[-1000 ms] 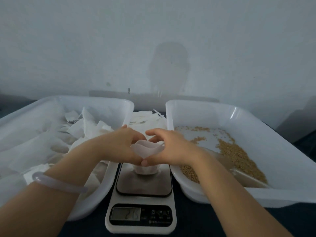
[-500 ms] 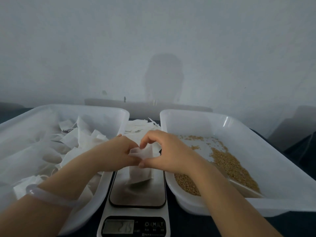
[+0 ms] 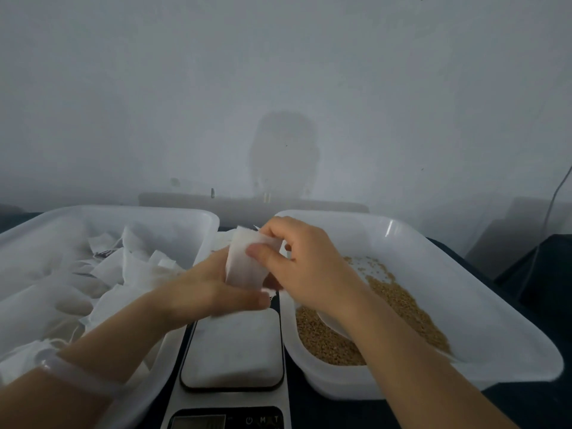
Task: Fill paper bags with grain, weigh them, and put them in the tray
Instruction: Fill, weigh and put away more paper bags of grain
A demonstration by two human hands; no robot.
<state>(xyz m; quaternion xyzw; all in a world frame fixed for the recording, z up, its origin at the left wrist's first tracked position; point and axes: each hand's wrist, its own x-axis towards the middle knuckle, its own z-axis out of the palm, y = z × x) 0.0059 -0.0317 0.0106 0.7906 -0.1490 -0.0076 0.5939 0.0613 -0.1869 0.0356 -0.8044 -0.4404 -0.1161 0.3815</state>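
Note:
I hold a small white paper bag (image 3: pixel 244 264) upright in the air above the far end of the scale (image 3: pixel 232 351). My left hand (image 3: pixel 210 289) grips its lower part from the left and below. My right hand (image 3: pixel 306 267) pinches its upper edge, thumb on the front. The scale's platform is bare. A white tray (image 3: pixel 464 305) on the right holds brown grain (image 3: pixel 328 339). On the left, another white tray (image 3: pixel 192 218) holds several white paper bags (image 3: pixel 130 267).
A white scoop (image 3: pixel 332 325) lies in the grain under my right wrist. The scale's display (image 3: pixel 198 422) sits at the bottom edge. A pale wall stands close behind the trays. Dark tabletop (image 3: pixel 541 407) shows at the right.
The bag has been lifted off the scale platform and now hangs higher between my hands. My right thumb has moved onto its front. The view has tilted up.

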